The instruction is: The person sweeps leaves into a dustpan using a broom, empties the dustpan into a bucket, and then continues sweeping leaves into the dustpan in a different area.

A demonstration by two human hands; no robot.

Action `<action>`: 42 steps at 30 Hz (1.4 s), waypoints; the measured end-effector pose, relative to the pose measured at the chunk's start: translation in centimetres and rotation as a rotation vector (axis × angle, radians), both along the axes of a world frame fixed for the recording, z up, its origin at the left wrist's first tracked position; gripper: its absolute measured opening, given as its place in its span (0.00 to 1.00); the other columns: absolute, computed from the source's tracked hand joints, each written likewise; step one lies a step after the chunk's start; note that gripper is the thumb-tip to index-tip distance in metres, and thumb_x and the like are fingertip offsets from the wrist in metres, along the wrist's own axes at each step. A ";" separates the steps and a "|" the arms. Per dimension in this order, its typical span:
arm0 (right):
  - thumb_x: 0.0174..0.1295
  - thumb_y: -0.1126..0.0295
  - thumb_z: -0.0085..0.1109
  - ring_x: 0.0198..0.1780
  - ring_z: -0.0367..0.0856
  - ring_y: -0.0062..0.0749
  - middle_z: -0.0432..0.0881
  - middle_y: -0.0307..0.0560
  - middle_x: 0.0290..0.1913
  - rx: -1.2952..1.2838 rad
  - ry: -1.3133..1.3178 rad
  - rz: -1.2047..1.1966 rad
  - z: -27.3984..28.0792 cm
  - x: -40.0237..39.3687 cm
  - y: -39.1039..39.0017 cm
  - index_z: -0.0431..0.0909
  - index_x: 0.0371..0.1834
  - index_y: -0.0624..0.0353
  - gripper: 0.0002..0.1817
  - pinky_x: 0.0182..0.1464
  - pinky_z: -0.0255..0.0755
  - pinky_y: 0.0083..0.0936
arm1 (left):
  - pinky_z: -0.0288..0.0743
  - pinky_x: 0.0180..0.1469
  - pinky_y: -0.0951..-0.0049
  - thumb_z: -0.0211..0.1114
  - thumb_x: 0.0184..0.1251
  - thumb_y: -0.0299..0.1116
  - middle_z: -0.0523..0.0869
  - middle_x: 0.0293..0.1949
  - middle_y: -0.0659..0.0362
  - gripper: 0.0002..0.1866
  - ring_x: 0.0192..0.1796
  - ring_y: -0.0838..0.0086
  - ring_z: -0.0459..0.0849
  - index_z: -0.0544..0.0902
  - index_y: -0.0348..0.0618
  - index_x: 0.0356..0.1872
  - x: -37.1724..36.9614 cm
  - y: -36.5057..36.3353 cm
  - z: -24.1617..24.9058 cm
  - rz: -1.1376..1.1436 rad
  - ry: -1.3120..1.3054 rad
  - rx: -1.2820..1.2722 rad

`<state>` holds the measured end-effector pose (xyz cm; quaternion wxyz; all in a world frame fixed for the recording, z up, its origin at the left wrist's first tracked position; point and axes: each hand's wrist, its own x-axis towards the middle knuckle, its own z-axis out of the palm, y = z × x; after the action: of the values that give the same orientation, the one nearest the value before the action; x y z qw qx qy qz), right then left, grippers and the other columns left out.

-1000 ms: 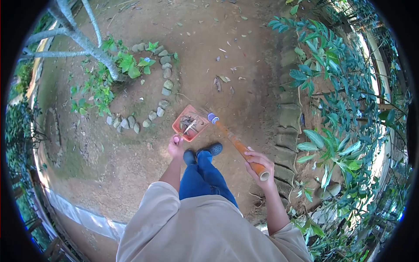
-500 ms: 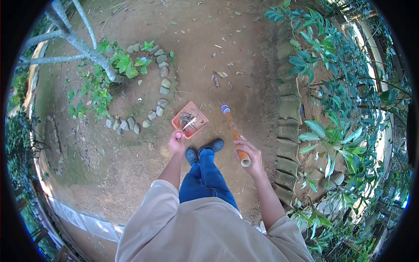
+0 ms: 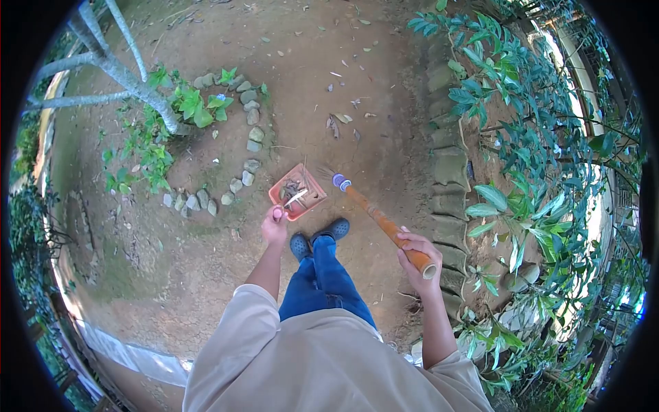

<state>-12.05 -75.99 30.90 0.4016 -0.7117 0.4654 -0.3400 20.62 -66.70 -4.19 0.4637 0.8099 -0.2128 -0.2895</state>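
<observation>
My left hand [image 3: 274, 229] is closed around the pink handle of an orange-pink dustpan [image 3: 317, 198]. Dry leaves [image 3: 292, 188] and a pale strip lie in the pan. My right hand [image 3: 418, 261] wraps around the upper end of a broom [image 3: 374, 218], which has a thick orange-brown handle and a purple-and-white collar. The broom slants up and left from that hand, and its thin bristles are close to the pan's far right edge. My feet, in blue-grey clogs [image 3: 331, 230], stand just behind the pan.
Loose leaves [image 3: 333, 126] are scattered on the dirt ahead. Stones [image 3: 255, 134] curve around a tree [image 3: 161, 108] and leafy plants on the left. Along the right runs a low edging [image 3: 449, 168] with a planted bed [image 3: 525, 220] behind it.
My right hand has moved right and slightly down. The broom now slants more, with its bristle end shifted left toward the dustpan. My left hand still holds the dustpan in nearly the same place.
</observation>
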 end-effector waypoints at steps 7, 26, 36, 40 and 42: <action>0.54 0.84 0.71 0.61 0.85 0.50 0.88 0.51 0.50 -0.134 0.078 0.054 -4.8 3.0 -1.7 0.81 0.36 0.61 0.10 0.66 0.77 0.41 | 0.81 0.52 0.68 0.76 0.60 0.25 0.90 0.42 0.56 0.19 0.44 0.72 0.88 0.84 0.47 0.52 -0.4 -0.4 2.8 -0.023 0.044 -0.022; 0.53 0.87 0.69 0.57 0.87 0.46 0.89 0.53 0.48 0.041 -0.015 -0.033 3.8 0.7 1.0 0.80 0.37 0.63 0.11 0.66 0.77 0.42 | 0.81 0.52 0.68 0.75 0.61 0.25 0.89 0.43 0.54 0.17 0.47 0.71 0.88 0.85 0.43 0.51 1.0 -0.7 4.8 -0.052 -0.035 -0.020; 0.55 0.88 0.68 0.63 0.84 0.45 0.88 0.51 0.51 -0.123 0.043 -0.197 3.9 1.9 0.5 0.77 0.38 0.62 0.13 0.65 0.75 0.38 | 0.80 0.54 0.71 0.73 0.63 0.21 0.88 0.44 0.56 0.18 0.47 0.73 0.87 0.82 0.39 0.54 4.7 -4.0 8.9 -0.075 0.061 -0.152; 0.55 0.88 0.68 0.63 0.84 0.45 0.88 0.50 0.51 -0.176 0.031 -0.242 2.6 2.6 -1.8 0.77 0.37 0.61 0.13 0.64 0.75 0.37 | 0.80 0.55 0.71 0.73 0.63 0.20 0.88 0.44 0.56 0.19 0.47 0.73 0.87 0.82 0.39 0.54 6.4 -6.9 7.3 -0.088 0.081 -0.265; 0.56 0.88 0.68 0.62 0.84 0.44 0.88 0.49 0.51 -0.198 0.035 -0.252 1.7 2.8 -3.4 0.78 0.38 0.61 0.12 0.64 0.75 0.36 | 0.80 0.54 0.71 0.73 0.63 0.20 0.88 0.44 0.57 0.18 0.46 0.73 0.86 0.82 0.39 0.54 6.8 -8.5 6.9 -0.095 0.080 -0.297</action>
<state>-9.25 -79.36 32.62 0.2756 -0.6894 0.5223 -0.4196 27.39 -75.16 2.67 0.5722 0.7093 -0.2729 -0.3083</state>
